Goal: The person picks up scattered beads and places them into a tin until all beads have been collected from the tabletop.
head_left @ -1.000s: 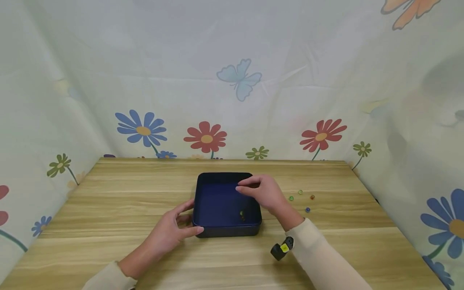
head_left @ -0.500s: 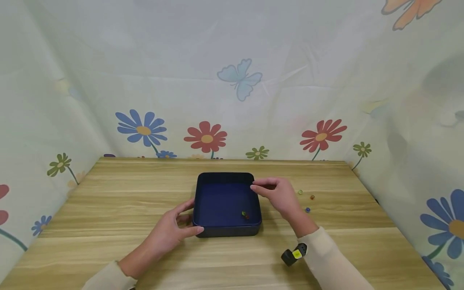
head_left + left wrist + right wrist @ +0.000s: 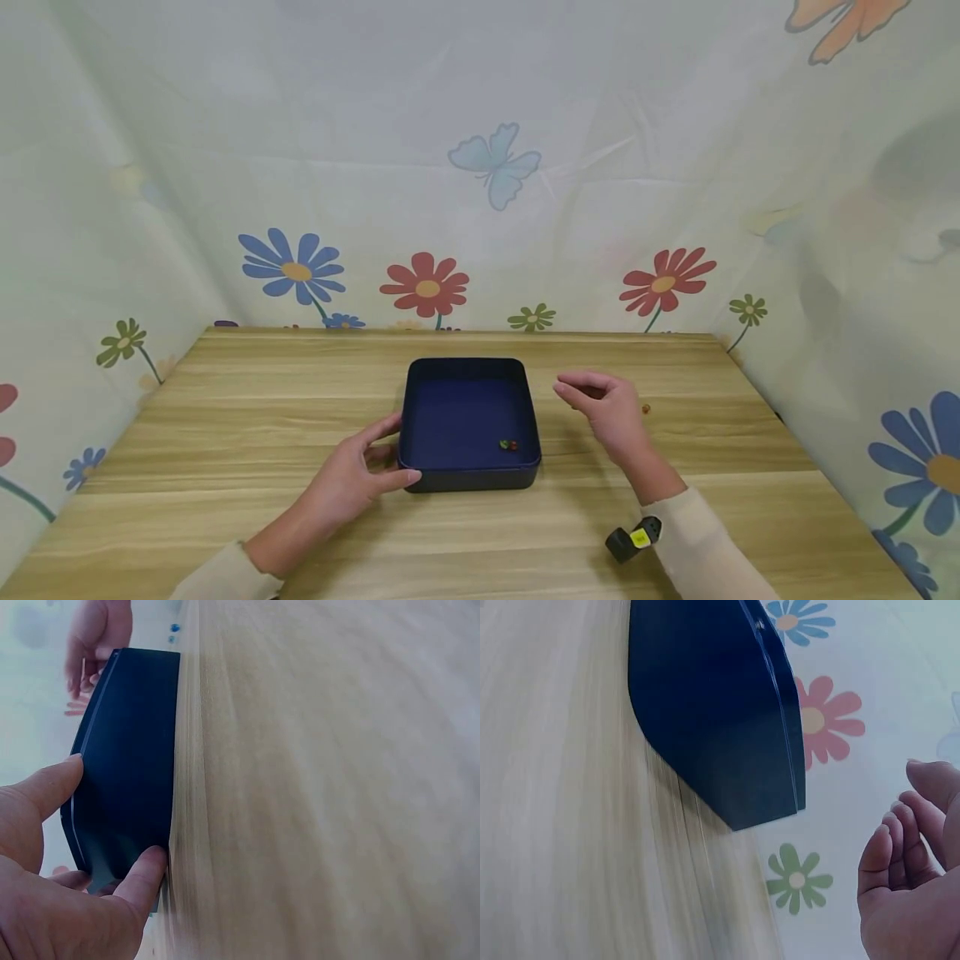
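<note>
Flowered cloth walls in the wooden table. 2 marbles already lie in the near right corner of the blue tray; I count 1 orange marble left outside, past my right hand, which hovers loosely curled and empty. My left hand grips the tray's near left corner.

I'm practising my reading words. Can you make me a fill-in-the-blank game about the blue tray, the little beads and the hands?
1. The left hand holds the near-left corner of the dark ____ tray.
2. Inside the tray lie ____ small beads, one green and one red.
3. The right hand is above the wooden ____, beside the tray, not touching it.

Missing words: blue; two; table
</note>
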